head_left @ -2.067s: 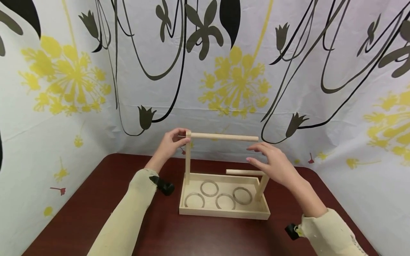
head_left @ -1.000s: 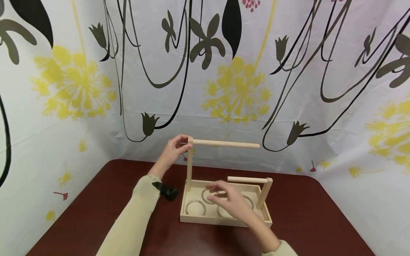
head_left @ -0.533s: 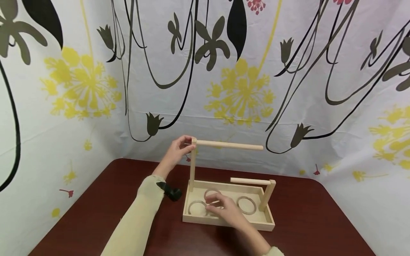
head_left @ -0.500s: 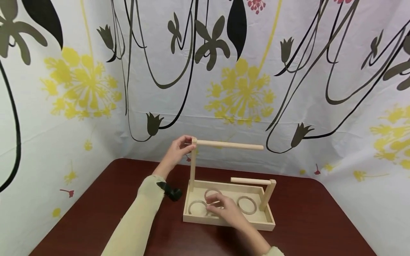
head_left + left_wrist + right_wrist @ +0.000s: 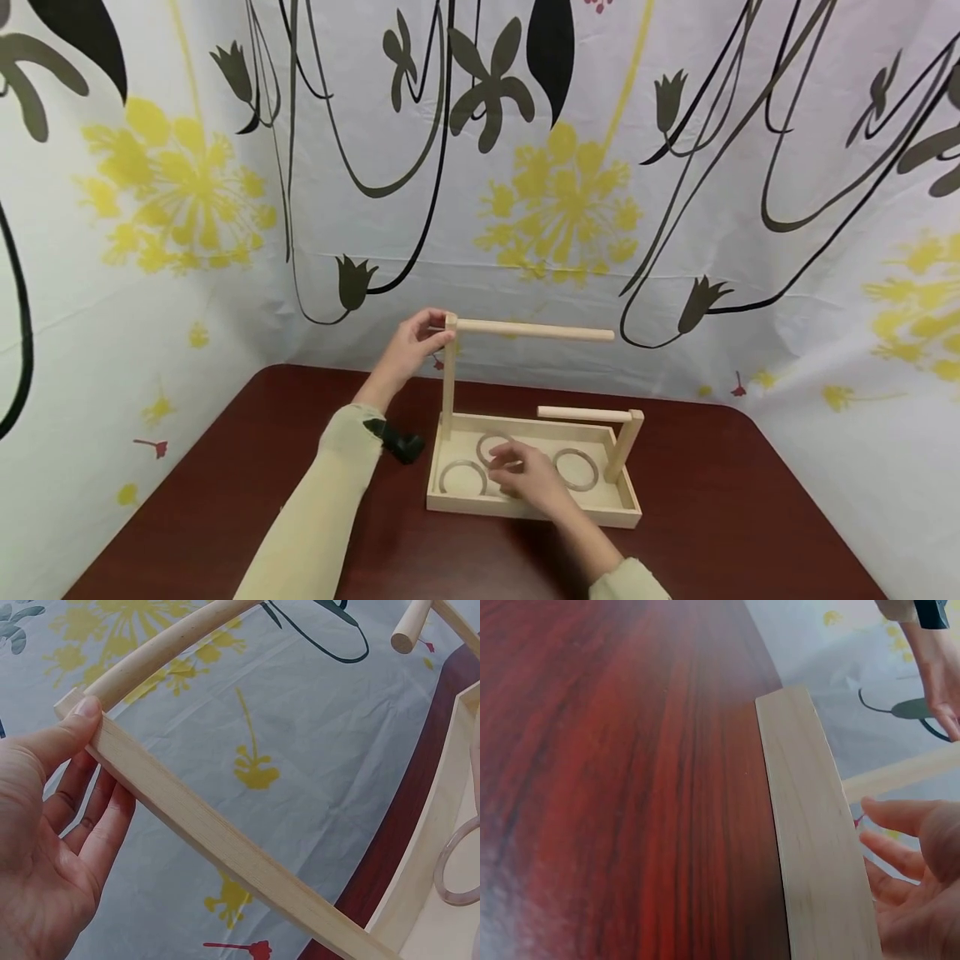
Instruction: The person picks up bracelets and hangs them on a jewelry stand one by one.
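Note:
In the head view my left hand (image 5: 411,343) pinches the top of the tall wooden post (image 5: 448,379). The left wrist view shows the thumb on the post's near face and the fingers behind. A long dowel (image 5: 536,331) runs right from that post's top. My right hand (image 5: 532,479) reaches down into the shallow wooden tray (image 5: 487,505), fingers bent. Three pale translucent bangles are visible: front left (image 5: 442,479), behind the fingertips (image 5: 480,446) and right (image 5: 596,471). In the right wrist view the tray's wall partly hides the fingers; I cannot tell whether they grip a bangle.
A shorter post (image 5: 624,446) stands at the tray's right end, its short dowel (image 5: 581,412) pointing left. The tray rests on a dark red-brown table (image 5: 390,550). Behind hangs a white patterned curtain (image 5: 480,225).
My right hand came from beside the short post, down and left into the tray, then shifted slightly right. The bangle at front middle is now hidden by it. My left hand stays on the post.

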### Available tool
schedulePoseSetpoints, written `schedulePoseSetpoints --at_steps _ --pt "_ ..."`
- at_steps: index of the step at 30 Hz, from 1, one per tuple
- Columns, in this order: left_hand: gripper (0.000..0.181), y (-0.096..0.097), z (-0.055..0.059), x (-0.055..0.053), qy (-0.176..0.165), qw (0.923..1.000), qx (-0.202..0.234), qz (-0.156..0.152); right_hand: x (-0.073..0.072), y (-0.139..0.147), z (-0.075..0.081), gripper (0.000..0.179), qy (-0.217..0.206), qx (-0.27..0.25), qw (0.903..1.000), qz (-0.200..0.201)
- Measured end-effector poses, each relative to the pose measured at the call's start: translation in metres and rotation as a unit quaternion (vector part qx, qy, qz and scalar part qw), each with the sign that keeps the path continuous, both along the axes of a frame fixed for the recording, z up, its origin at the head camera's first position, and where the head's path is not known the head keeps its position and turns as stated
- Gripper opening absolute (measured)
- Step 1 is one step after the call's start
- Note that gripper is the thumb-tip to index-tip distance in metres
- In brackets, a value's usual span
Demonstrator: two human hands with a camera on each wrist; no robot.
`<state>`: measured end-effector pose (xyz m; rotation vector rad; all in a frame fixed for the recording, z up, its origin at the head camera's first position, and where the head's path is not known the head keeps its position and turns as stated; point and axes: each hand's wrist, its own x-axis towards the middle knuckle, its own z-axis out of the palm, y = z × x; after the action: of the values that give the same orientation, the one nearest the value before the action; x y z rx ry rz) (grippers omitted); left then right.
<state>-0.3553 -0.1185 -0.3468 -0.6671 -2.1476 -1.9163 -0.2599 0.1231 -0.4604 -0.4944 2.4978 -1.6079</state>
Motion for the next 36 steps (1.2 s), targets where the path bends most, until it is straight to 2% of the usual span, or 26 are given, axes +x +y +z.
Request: schedulePoseSetpoints --at_steps 5,13,17,24,31,36 --pt "0.028 0.002 0.002 0.0 -0.004 1.0 0.0 0.002 -0.002 0.002 0.0 0.033 -0.013 0.009 0.9999 0.008" --pt "0.028 -0.001 0.003 0.002 -0.006 0.9999 -0.008 0.011 -0.006 -0.007 0.0 0.034 -0.036 -0.006 0.999 0.025" --pt "0.03 -0.001 0.004 0.001 -0.005 0.9999 -0.009 0.004 -0.009 -0.009 0.0 0.031 -0.04 -0.001 0.999 0.019" --pt "0.029 -0.002 0.004 0.0 -0.005 0.9999 -0.01 0.002 -0.01 -0.008 0.002 0.036 -0.064 -0.015 0.9972 0.034" --pt "0.029 0.001 0.002 -0.001 -0.008 0.9998 -0.013 -0.009 -0.008 -0.008 0.004 0.039 -0.091 -0.038 0.9946 0.034" --pt "0.029 0.002 0.001 -0.002 -0.009 0.9999 -0.01 -0.008 -0.008 -0.01 0.002 0.038 -0.089 -0.047 0.9947 0.022"
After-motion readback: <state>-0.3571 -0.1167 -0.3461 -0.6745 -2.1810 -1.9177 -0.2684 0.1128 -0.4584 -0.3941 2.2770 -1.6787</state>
